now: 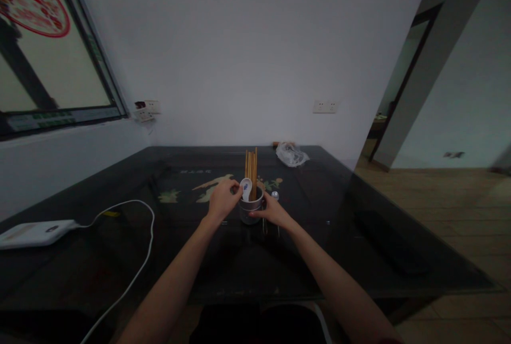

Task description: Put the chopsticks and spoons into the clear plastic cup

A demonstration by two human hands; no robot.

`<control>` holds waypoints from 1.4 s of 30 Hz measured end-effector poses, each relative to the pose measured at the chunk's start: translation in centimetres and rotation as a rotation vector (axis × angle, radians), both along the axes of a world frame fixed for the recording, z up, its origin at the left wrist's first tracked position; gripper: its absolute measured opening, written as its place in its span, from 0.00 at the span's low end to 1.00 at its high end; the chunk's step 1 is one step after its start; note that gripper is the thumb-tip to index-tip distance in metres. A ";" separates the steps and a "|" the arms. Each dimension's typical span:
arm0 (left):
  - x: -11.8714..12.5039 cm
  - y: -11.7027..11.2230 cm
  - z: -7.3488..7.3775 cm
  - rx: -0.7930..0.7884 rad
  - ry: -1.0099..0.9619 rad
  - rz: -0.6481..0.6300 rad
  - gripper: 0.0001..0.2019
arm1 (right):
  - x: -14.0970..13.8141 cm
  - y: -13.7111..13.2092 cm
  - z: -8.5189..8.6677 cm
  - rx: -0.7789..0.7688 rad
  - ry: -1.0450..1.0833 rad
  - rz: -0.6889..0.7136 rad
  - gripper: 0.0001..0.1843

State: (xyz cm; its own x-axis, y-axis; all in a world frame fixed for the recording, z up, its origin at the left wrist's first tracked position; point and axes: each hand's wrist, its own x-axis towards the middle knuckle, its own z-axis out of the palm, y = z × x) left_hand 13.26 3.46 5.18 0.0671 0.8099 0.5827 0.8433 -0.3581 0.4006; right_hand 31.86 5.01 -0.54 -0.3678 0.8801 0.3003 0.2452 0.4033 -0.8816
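Observation:
A small metal cup (250,210) stands on the dark glass table (191,259) in front of me. Several wooden chopsticks (251,169) stick upright out of it. My left hand (222,199) is closed in a pinch on a white ceramic spoon with a blue mark (246,188), whose bowl is at the cup's rim beside the chopsticks. My right hand (274,210) is wrapped around the cup's right side, holding it steady.
A white device (34,232) with a white cable (139,259) lies at the table's left. A crumpled clear plastic bag (291,154) sits at the far edge. A small round object (274,194) lies right of the cup. Wooden floor and a doorway lie to the right.

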 end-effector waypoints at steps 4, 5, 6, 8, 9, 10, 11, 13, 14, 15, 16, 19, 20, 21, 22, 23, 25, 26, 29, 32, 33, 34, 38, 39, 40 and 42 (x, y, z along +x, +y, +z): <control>0.1 -0.2 0.1 0.003 0.051 0.004 0.07 | 0.0 0.1 -0.1 0.005 -0.027 -0.010 0.44; 0.1 -0.3 0.1 0.002 0.062 0.004 0.07 | 0.0 0.1 -0.1 0.003 -0.031 -0.010 0.43; 0.2 -0.3 0.2 -0.002 0.069 0.005 0.07 | 0.0 0.2 -0.1 0.000 -0.031 -0.009 0.43; 0.2 -0.4 0.2 -0.017 0.069 0.003 0.06 | 0.0 0.2 -0.2 -0.005 -0.023 -0.006 0.43; 0.2 -0.4 0.2 -0.028 0.062 -0.006 0.05 | 0.0 0.2 -0.2 -0.006 -0.019 -0.005 0.43; 0.2 -0.4 0.1 -0.038 0.052 -0.020 0.04 | 0.1 0.2 -0.1 -0.007 -0.017 -0.005 0.42; 0.2 -0.3 0.1 -0.049 0.042 -0.036 0.03 | 0.1 0.1 -0.1 -0.005 -0.016 -0.005 0.42; 0.1 -0.3 0.1 -0.071 0.025 -0.067 0.03 | 0.1 0.0 0.0 -0.001 -0.013 -0.003 0.42; 0.0 -0.2 0.0 -0.079 0.019 -0.078 0.02 | 0.2 0.0 0.0 0.000 -0.011 -0.002 0.42; -0.1 -0.1 0.0 -0.085 0.013 -0.085 0.02 | 0.2 -0.1 0.0 0.000 -0.007 -0.001 0.42; -0.2 0.0 0.0 -0.090 0.009 -0.090 0.02 | 0.2 -0.1 0.1 -0.003 -0.003 0.000 0.42; -0.3 0.2 0.0 -0.087 -0.009 -0.098 0.04 | 0.1 -0.2 0.2 -0.010 0.005 0.006 0.43; -0.4 0.2 0.0 -0.080 -0.020 -0.103 0.04 | 0.1 -0.2 0.3 -0.010 0.001 0.005 0.44; -0.4 0.2 0.0 -0.070 -0.032 -0.111 0.05 | 0.1 -0.2 0.3 -0.010 -0.005 0.003 0.44; -0.3 0.2 0.0 -0.057 -0.042 -0.119 0.05 | 0.1 -0.2 0.4 -0.012 -0.011 0.003 0.44; -0.3 0.2 0.0 -0.046 -0.049 -0.127 0.05 | 0.1 -0.3 0.5 -0.016 -0.015 0.005 0.43; -0.3 0.2 -0.1 -0.032 -0.059 -0.140 0.06 | 0.1 -0.3 0.6 -0.020 -0.013 0.013 0.43; -0.3 0.3 -0.1 -0.033 -0.068 -0.147 0.07 | 0.1 -0.4 0.6 -0.018 -0.009 0.019 0.43; -0.6 0.5 -0.4 -0.062 -0.136 -0.186 0.12 | 0.2 -0.4 0.6 -0.008 -0.012 0.030 0.43; -1.2 0.6 -0.9 -0.093 -0.258 -0.233 0.17 | 0.3 -0.4 0.6 -0.007 -0.014 0.046 0.43; -1.5 0.6 -1.2 -0.107 -0.313 -0.250 0.19 | 0.3 -0.4 0.6 -0.003 -0.014 0.051 0.43; -1.7 0.6 -1.6 -0.129 -0.374 -0.272 0.21 | 0.3 -0.4 0.6 0.002 -0.015 0.054 0.43; -2.5 0.3 -3.3 -0.278 -0.566 -0.409 0.27 | 0.2 -0.6 0.7 0.007 -0.009 0.070 0.43; -2.6 0.2 -3.7 -0.325 -0.585 -0.446 0.30 | 0.2 -0.6 0.7 0.003 0.002 0.080 0.44; -2.6 0.1 -4.0 -0.369 -0.597 -0.478 0.33 | 0.2 -0.6 0.7 -0.002 0.013 0.088 0.45; -2.5 -0.2 -4.5 -0.435 -0.622 -0.526 0.38 | 0.3 -0.5 0.6 -0.004 0.028 0.101 0.45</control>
